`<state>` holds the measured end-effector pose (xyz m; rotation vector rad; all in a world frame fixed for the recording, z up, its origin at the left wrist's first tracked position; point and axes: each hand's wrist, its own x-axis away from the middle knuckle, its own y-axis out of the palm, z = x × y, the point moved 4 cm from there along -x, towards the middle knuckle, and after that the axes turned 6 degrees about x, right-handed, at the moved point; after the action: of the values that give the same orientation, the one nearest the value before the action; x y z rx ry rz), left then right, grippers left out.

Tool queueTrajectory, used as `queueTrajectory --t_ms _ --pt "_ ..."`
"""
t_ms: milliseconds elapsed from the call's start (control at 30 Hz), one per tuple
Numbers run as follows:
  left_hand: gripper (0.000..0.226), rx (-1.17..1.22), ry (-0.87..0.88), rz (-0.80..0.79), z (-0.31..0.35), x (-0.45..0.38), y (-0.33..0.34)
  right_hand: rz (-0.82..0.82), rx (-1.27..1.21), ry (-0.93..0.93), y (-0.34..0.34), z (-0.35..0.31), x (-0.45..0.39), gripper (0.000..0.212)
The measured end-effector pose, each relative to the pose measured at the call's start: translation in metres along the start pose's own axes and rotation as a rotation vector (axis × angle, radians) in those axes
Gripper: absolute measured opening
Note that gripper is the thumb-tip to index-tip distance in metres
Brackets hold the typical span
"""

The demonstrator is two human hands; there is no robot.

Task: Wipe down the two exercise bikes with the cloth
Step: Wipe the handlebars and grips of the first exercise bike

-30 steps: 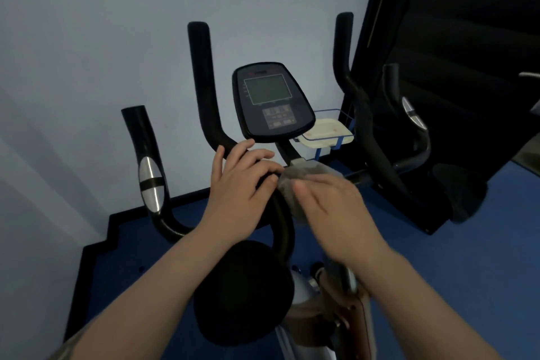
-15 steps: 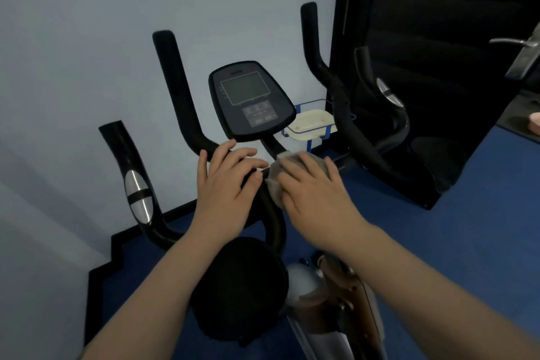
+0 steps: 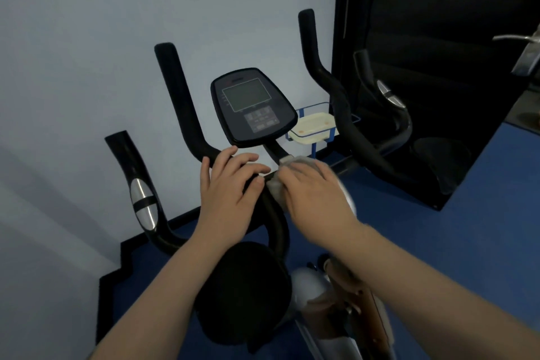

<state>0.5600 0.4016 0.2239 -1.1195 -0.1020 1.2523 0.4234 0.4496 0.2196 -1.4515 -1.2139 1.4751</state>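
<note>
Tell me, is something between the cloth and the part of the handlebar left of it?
Yes. The left hand rests on the handlebar directly left of the cloth, which the right hand presses there.

left hand [image 3: 230, 190] flat, right hand [image 3: 314, 193] pressing down
</note>
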Motion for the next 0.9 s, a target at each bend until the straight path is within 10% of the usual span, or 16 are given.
queueTrajectory --t_ms 300,667,900 --pt "0.03 0.015 0.001 0.0 -0.001 0.0 0.0 0.187 -0.037 0.034 -0.001 -0.003 0.017 0.025" --pt "0.032 0.002 -0.001 -0.017 -0.001 0.0 0.0 0.019 -0.079 -0.042 -0.003 0.018 0.013 0.018" --pt "0.035 0.018 -0.004 -0.003 -0.004 0.0 0.001 0.354 -0.264 0.154 -0.012 0.015 0.05 0.025"
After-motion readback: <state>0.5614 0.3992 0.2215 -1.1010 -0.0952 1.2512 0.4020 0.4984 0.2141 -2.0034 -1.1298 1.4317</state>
